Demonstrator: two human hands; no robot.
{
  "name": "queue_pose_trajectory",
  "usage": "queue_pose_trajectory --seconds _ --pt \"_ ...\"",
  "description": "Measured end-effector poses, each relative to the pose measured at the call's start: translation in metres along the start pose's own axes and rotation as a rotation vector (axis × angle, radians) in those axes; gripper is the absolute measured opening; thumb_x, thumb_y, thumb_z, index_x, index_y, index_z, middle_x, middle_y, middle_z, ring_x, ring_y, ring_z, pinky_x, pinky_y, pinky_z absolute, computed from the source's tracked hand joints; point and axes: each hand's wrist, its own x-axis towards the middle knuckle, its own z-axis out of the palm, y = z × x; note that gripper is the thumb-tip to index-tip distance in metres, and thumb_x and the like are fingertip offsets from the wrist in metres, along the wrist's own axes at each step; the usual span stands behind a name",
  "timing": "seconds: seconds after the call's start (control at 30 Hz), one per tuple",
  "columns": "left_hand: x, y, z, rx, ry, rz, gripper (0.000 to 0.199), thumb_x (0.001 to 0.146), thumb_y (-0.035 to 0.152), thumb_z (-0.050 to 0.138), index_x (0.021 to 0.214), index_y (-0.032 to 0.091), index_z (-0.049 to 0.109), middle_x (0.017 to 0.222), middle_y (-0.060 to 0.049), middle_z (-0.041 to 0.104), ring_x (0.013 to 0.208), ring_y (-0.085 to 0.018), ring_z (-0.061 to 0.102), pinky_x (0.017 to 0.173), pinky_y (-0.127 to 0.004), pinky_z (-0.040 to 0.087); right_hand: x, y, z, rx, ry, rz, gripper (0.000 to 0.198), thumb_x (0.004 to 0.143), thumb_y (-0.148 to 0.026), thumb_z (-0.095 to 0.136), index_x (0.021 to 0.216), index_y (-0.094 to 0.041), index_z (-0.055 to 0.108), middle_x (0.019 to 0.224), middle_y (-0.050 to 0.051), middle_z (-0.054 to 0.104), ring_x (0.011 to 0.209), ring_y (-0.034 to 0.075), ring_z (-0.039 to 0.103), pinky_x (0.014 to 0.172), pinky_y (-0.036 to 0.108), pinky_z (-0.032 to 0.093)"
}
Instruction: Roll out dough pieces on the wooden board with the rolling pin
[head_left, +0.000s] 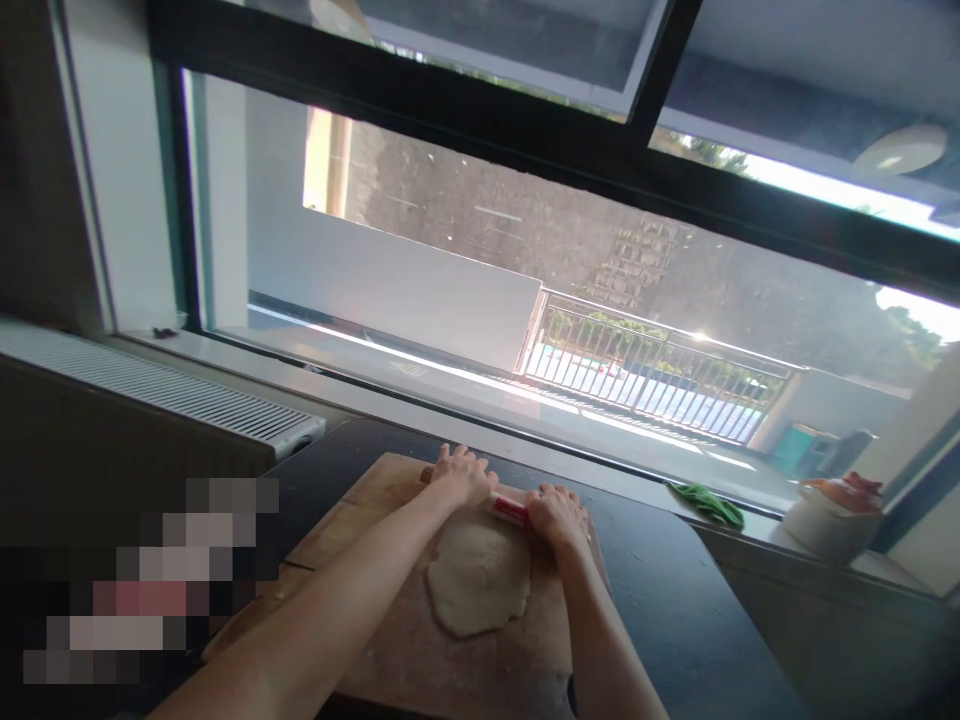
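A flattened, uneven round of pale dough (pixel 481 575) lies on a wooden board (pixel 401 655). At the dough's far edge is a rolling pin (pixel 511 509) with a red label showing between my hands. My left hand (pixel 463 475) is closed over the pin's left part, and a bit of brown handle sticks out past it. Over the right part, my right hand (pixel 559 512) grips the same pin, its fingers curled to the far side. Both forearms reach in from the near edge, on either side of the dough.
The board rests on a dark table (pixel 667 590) set against the windowsill (pixel 360 405). A radiator (pixel 172 385) stands at the left. A green cloth (pixel 706 505) and a pale pot (pixel 829 525) with something reddish on top sit on the sill at right.
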Motion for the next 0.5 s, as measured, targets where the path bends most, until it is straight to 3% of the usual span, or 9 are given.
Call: queue_pose_trajectory --seconds 0.27,0.5 --pt "0.034 -0.004 0.017 -0.008 -0.038 -0.011 0.045 0.082 0.045 0.035 0.112 0.024 0.063 0.121 -0.013 0.061 0.117 -0.030 0.045 0.098 -0.055 0.026 0.023 0.002 0.006 -0.001 -0.021 0.019 0.045 0.087 -0.040 0.030 0.113 -0.019 0.060 0.124 0.014 0.054 0.118 0.032 0.045 0.093 0.050 0.033" --pt "0.012 -0.003 0.006 -0.007 -0.019 0.025 0.046 0.085 0.047 0.032 0.110 0.025 0.063 0.122 -0.011 0.060 0.121 -0.028 0.043 0.102 -0.053 0.022 0.001 -0.002 -0.004 -0.020 -0.040 0.009 0.045 0.090 -0.040 0.029 0.112 -0.019 0.061 0.122 0.014 0.056 0.115 0.031 0.047 0.091 0.049 0.035"
